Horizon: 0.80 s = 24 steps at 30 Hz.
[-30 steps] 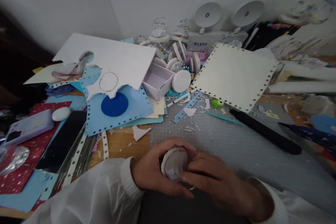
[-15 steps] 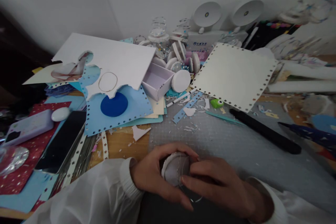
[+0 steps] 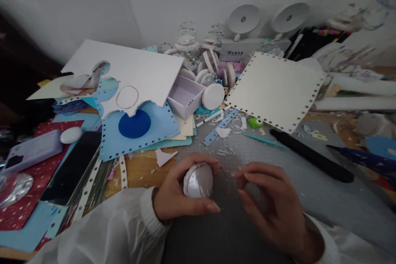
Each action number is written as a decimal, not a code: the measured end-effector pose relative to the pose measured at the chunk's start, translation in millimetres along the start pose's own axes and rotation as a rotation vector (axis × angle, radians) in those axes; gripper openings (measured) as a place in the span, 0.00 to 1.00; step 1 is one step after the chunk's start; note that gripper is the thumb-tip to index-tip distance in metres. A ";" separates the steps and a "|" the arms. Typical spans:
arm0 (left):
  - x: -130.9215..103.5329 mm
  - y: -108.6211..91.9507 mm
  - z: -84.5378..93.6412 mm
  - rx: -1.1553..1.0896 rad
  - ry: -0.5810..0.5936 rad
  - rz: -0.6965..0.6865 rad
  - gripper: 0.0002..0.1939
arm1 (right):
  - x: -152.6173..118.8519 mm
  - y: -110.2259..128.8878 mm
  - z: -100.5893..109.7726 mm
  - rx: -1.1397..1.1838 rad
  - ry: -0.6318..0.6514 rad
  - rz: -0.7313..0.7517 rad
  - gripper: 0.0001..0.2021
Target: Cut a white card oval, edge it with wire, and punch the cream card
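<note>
Head view: a pale round disc [image 3: 198,181] is clamped between thumb and fingers of the left hand [image 3: 173,192], nearer than the open box [image 3: 192,106]; the right hand [image 3: 274,200] is positioned apart from it, fingers curled, and whether anything is gripped there cannot be told

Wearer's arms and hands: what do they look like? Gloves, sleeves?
Left hand and right hand: no gloves. Left sleeve: white, loose, creased, ending in a ribbed white cuff. Right sleeve: also white, reaching the wrist; ribbing unclear there.

The right hand [image 3: 280,198] seems blurred around its fingertips [image 3: 244,168].
</note>
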State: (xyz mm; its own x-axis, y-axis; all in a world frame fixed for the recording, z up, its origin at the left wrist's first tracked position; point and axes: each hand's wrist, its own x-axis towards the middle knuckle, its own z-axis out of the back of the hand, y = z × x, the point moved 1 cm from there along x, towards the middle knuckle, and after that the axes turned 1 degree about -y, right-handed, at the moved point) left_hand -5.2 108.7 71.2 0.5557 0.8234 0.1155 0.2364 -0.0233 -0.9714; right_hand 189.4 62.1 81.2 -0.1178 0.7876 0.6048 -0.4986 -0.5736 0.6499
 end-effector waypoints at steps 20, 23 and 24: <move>3.2 0.3 -0.6 0.134 -0.044 -0.004 0.26 | 6.5 1.6 -6.2 0.273 0.230 -0.201 0.08; 2.8 0.3 -1.3 0.116 0.026 0.037 0.27 | 6.1 2.4 -7.0 0.289 0.317 -0.119 0.08; 2.1 0.3 -1.0 0.108 0.044 0.032 0.28 | 5.9 2.1 -7.5 0.303 0.325 -0.096 0.07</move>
State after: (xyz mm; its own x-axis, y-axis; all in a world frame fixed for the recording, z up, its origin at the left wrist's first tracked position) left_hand -3.2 109.9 71.4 0.5963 0.7977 0.0902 0.1317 0.0137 -0.9912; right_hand 181.2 67.3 82.6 -0.3709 0.8425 0.3906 -0.2520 -0.4961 0.8309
